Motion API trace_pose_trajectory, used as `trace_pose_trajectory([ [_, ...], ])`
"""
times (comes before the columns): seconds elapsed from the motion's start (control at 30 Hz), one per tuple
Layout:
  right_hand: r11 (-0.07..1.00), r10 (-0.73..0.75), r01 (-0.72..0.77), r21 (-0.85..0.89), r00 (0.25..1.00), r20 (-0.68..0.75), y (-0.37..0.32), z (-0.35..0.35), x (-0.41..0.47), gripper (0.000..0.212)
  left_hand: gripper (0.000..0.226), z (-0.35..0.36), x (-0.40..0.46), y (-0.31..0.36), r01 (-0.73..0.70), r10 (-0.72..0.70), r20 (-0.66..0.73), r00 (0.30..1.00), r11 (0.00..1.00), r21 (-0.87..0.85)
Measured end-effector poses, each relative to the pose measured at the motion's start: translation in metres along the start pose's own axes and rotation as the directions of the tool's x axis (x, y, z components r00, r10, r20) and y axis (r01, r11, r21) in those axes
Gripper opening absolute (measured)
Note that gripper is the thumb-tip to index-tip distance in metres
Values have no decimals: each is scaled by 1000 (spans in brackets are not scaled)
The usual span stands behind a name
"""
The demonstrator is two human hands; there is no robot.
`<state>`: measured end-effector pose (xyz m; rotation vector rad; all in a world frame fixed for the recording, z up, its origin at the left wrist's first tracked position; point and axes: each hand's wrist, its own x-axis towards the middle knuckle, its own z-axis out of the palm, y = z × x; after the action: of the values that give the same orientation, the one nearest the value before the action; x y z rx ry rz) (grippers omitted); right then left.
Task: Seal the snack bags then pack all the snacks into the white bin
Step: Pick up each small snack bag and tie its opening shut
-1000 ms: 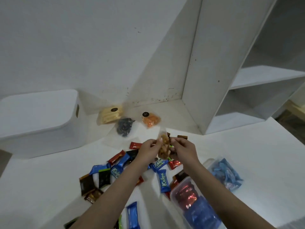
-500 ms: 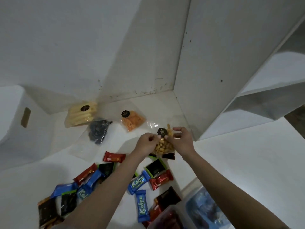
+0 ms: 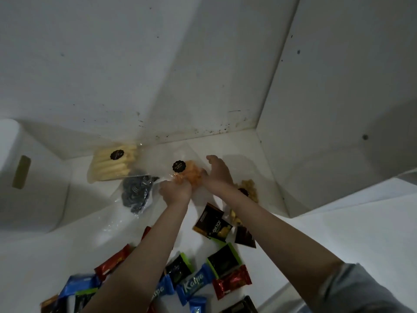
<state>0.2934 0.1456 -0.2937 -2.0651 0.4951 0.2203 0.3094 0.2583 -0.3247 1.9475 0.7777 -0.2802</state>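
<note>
I see the white plastic bin [image 3: 33, 177] with the rounded corner and the slot handle far to the left of my grip, and from this view I cannot tell if anything is inside it, so I judge the packing has not started. The white smooth table [image 3: 338, 233] carries everything. Beyond and left of my hands lies the clear bag of pale yellow stick snacks [image 3: 112, 164], flat, with a round black sticker; between it and my left hand is the clear bag of dark round cookies [image 3: 136, 195], crinkled and shiny. My left hand [image 3: 176, 190] has curled fingers that pinch the near edge of the clear bag of orange chips [image 3: 191, 175], and my right hand [image 3: 217, 171] rests on the same bag with the fingers rather loose, thumb up; how firmly it holds I cannot tell. I think this is the sealing step for this bag. Just right of my right wrist lies the clear bag of small tan snacks [image 3: 249, 188]; whether it is sealed I cannot see. Nearer to me, under my forearms, the small foil-wrapped candy bars [image 3: 232, 283], red, blue, green and black, glossy, are scattered loose, all waiting for the bin.
</note>
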Motion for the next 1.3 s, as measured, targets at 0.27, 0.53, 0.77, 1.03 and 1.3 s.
trace_pose_trajectory([
  [0.27, 975, 187, -182, 125, 982, -32, 5, 12, -4, 52, 78, -10, -10, -4, -152, 175, 206, 963, 981, -123],
  [0.53, 970, -17, 59, 234, 984, -179, 9, -9, -91, 29, 41, -69, -68, -1, -138, 274, 469, 840, 943, -303],
  [0.77, 938, -114, 179, 297, 968, -224, -3, -3, -207, 11, 24, -158, -132, -13, -169, 406, 433, 805, 856, -489],
  [1.03, 918, -180, 283, 277, 921, -344, -28, 13, -295, 44, 12, -235, -195, -55, -348, 552, 272, 789, 765, -543],
  [1.3, 803, -592, 578, -145, 749, -298, -77, 14, -360, 21, 19, -298, -232, -80, -597, 718, 264, 644, 687, -413],
])
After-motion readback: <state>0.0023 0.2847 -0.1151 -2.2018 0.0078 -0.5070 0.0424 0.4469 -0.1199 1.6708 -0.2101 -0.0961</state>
